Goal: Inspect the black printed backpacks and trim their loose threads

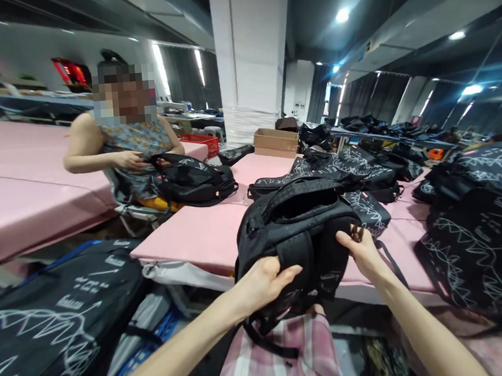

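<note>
I hold a black backpack (pixel 297 225) upright at the front edge of the pink table (pixel 203 238), its padded back panel and shoulder straps facing me and its top open. My left hand (pixel 264 279) is closed on the backpack's lower left side beside a strap. My right hand (pixel 360 249) grips the right edge of the backpack, fingers curled around it. The bag's bottom rests over my lap, above pink plaid cloth (pixel 286 359).
Across the table a seated person (pixel 121 140) handles another black backpack (pixel 193 181). Several black bags with white scribble print (pixel 358 171) lie on the table; more are piled at right (pixel 480 233) and lower left (pixel 48 320). A cardboard box (pixel 276 141) and white pillar (pixel 251 54) stand behind.
</note>
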`<state>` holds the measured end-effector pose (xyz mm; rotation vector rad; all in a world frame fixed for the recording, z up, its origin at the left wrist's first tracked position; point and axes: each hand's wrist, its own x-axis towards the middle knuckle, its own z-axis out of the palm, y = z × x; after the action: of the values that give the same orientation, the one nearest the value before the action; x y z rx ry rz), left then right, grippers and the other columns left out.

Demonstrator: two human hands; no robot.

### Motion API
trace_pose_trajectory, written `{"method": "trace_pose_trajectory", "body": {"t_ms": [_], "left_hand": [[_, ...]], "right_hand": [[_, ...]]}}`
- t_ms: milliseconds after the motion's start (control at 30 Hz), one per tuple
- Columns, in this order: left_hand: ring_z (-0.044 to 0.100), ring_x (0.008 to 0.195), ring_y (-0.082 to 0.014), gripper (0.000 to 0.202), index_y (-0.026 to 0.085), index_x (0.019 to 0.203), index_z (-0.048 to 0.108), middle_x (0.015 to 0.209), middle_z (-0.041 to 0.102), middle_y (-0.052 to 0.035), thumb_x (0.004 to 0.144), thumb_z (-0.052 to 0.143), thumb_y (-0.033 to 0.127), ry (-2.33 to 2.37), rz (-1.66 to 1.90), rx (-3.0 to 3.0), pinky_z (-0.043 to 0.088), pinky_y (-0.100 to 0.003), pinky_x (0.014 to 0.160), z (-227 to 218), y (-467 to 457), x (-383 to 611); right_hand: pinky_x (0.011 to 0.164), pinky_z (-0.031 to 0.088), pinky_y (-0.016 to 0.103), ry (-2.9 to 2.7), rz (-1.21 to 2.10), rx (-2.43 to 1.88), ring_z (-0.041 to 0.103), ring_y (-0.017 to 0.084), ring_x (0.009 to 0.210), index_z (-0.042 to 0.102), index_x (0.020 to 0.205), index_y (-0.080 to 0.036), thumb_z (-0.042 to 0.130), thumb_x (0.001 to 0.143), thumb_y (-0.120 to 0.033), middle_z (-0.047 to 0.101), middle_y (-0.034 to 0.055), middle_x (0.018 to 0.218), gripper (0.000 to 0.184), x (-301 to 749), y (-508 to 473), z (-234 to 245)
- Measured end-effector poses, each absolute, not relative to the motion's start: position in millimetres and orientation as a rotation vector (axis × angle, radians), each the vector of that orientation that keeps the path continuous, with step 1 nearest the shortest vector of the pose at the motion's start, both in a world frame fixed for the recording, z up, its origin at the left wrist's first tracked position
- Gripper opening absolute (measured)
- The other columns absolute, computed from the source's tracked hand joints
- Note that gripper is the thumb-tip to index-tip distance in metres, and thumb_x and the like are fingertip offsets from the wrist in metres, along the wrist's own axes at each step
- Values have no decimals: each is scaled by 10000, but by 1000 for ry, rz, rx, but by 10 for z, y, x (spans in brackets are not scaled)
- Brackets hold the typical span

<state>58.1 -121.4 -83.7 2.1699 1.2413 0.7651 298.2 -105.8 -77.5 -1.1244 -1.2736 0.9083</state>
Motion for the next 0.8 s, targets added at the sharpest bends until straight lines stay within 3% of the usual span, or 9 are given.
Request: {"method": "trace_pose_trajectory", "body": {"t_ms": [100, 333, 467, 633, 800], "left_hand": [[387, 465, -92, 446, 117, 542, 561, 488, 451, 6, 830, 447, 438, 1260, 715, 2177, 295, -220, 451, -842, -1235, 593], [537, 624, -142, 430, 98, 786, 665, 700, 638, -81, 883, 392, 416, 1145, 697, 2278, 411, -232, 595, -773, -1376, 799], [550, 611, -153, 476, 108, 845, 668, 713, 643, -96, 893, 353, 462, 1156, 649, 2265, 398, -235, 546, -810, -1435, 977], [552, 592, -155, 435, 100, 809, 658, 660, 619, -78, 885, 384, 429, 985, 681, 2196, 375, -232, 507, -755, -1542, 969], [584, 691, -156, 357, 96, 849, 656, 729, 646, -41, 834, 491, 412, 745, 871, 1839, 444, -211, 568, -241, -1641, 627]], "right_hand": [[613, 467, 289, -1289, 900, -1132, 553, 161, 656, 619, 762, -176, 727, 626, -492, 621, 13, 701, 361, 3002, -1088, -794], [655, 505, 316, -1299, 928, -1123, 592, 195, 715, 633, 838, -230, 702, 666, -458, 657, 27, 794, 293, 3254, -1117, -842], [656, 524, 324, -1277, 936, -1126, 607, 204, 723, 639, 803, -266, 707, 665, -437, 665, 22, 795, 229, 3349, -1126, -798], [596, 527, 335, -1211, 917, -1126, 607, 201, 632, 628, 754, -222, 744, 602, -453, 653, 29, 695, 299, 3352, -1331, -755], [481, 486, 328, -1201, 847, -1108, 538, 177, 473, 612, 663, -217, 763, 559, -481, 542, 14, 487, 322, 3306, -1631, -502]]}}
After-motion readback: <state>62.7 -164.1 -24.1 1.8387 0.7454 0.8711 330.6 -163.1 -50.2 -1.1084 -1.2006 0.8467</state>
